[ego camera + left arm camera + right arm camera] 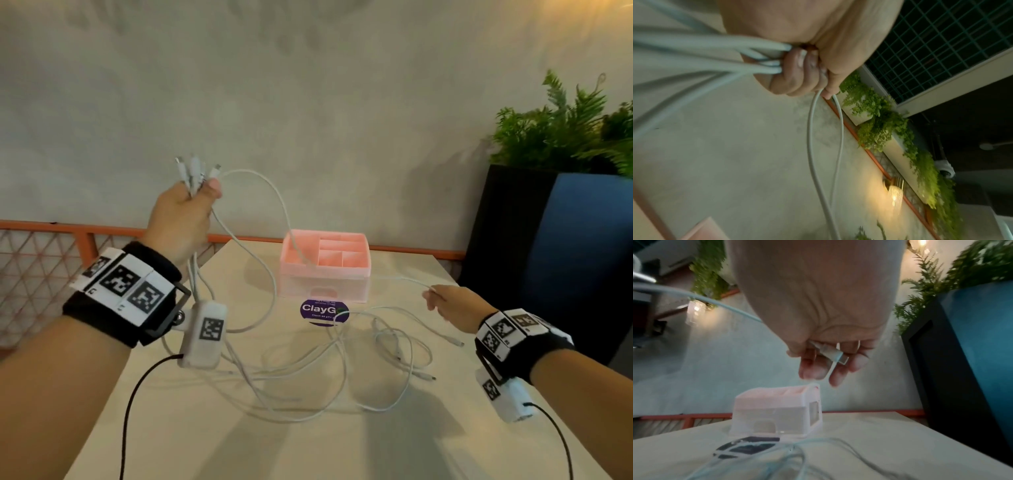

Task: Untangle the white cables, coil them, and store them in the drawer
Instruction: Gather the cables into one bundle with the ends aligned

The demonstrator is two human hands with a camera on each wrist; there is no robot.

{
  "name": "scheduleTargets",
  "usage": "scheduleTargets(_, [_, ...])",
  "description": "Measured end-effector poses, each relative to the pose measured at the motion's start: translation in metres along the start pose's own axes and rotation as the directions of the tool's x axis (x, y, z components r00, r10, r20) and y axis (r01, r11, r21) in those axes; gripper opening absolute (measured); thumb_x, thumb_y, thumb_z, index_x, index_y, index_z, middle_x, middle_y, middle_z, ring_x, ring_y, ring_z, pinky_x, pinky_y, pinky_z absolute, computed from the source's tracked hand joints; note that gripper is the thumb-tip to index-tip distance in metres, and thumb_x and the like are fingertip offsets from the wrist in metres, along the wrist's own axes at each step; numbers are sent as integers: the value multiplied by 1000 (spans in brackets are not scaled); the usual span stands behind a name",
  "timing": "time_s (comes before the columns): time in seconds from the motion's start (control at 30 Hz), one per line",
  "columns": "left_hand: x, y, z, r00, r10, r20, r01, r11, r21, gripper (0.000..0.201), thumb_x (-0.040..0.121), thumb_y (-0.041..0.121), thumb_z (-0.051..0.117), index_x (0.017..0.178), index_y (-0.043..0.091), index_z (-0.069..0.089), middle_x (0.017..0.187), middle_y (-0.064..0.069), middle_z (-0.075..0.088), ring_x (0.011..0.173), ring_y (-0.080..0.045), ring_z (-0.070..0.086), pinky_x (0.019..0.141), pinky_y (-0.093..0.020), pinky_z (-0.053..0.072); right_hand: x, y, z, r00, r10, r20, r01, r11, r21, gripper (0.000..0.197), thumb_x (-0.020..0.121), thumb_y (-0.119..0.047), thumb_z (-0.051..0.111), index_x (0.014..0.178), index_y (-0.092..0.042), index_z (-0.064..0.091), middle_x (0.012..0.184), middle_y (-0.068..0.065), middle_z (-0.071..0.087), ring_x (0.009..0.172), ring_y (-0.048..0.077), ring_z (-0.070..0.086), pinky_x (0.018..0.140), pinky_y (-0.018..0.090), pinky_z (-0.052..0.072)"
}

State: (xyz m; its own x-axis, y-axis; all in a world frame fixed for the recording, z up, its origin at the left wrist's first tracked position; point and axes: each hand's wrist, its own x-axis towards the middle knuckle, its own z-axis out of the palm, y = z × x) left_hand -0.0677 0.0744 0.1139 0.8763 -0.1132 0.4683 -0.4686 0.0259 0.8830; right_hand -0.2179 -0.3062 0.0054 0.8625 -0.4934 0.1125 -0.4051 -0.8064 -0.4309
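Several white cables [308, 373] lie tangled in loops on the beige table [205, 438]. My left hand [185, 212] is raised above the table's left side, fist closed round a bundle of cables [756, 65], with their plug ends [193, 169] sticking up out of it. One cable arcs from that fist into the pink drawer organizer [325, 267]. My right hand [445, 301], low at the right of the organizer, pinches a cable end with its connector [835, 356] in the fingers. The organizer's drawer front [322, 291] looks closed.
A purple sticker [323, 311] sits on the table in front of the organizer. An orange railing [85, 233] runs behind the table. A black and blue planter [561, 260] with ferns stands at the right. Black sensor leads [137, 404] hang from both wrists.
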Motion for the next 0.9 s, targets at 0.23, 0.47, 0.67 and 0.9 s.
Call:
scheduleTargets(0.23, [-14,-1,10,995,-10,97,0,995,103,29,89,41,57,73,22,43,58,2,29,48,-14,27,44,-23,28,9,-1,-21,965,166,-201,-245,841,-482,40,89,-25,49,127,-16,40,129,13,45,114,34,47,95,47,39])
scheduleTargets(0.47, [-25,-3,11,982,-15,186,33,995,-96,21,100,26,39,83,20,49,54,10,32,42,-3,28,47,-22,25,-7,-81,-1,951,-304,51,307,948,-78,50,92,-28,51,138,-19,37,143,7,38,131,25,36,111,42,30])
scheduleTargets(0.67, [-39,6,22,970,-17,241,86,956,-279,23,100,27,38,81,18,47,46,13,37,44,-4,30,49,-21,29,-71,-195,34,739,-626,249,535,770,348,84,78,-41,68,145,-27,20,143,-15,34,128,-1,30,102,13,27])
scheduleTargets(0.9, [-46,30,8,961,52,272,69,907,-415,24,101,25,36,80,18,45,54,9,33,45,-5,30,48,-19,31,-62,-224,109,654,-676,341,474,716,512,10,83,-20,66,87,-27,61,87,-1,62,86,15,59,90,30,47])
